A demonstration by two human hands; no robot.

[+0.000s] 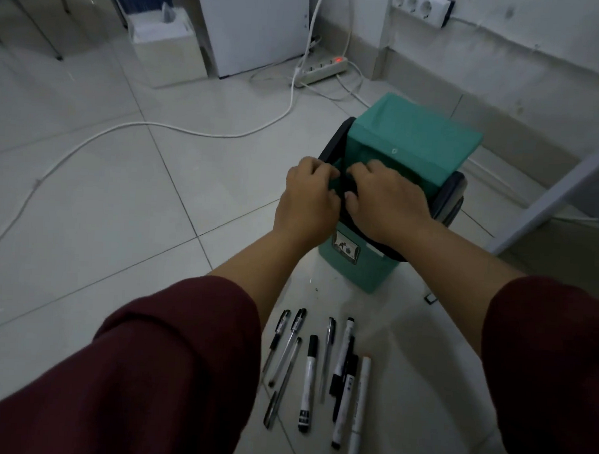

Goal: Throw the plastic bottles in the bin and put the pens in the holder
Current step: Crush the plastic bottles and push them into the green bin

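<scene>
Nearest the camera, two dark red sleeves [165, 369] reach forward, bare forearms leading out toward the bin. Between the arms, on the pale tiled floor [101, 199], lies a loose group of pens [318, 373] and markers, roughly side by side with their lengths pointing away from the person; some are slim clear-barrelled pens with black caps, others thicker white markers, and two or three on the right overlap. They lie well short of both hands and nothing touches them. Just beyond them stands a teal bin [368, 268] with a dark liner folded over its rim and a small label on its near face. Its teal swing lid [413, 142] is tilted up toward the far side. The left hand [308, 199] and the right hand [386, 200] meet over the near edge of the opening, backs upward, fingers curled down into the gap beneath the lid and against the dark liner. The fingertips are hidden inside the opening, so it cannot be told whether they grip anything or merely press there. No bottle can be made out at the hands. Farther off, a white cable [192, 131] snakes across the floor to a power strip [322, 70] with a lit red switch, beside a white cabinet [253, 26], with wall sockets [420, 4] above.
</scene>
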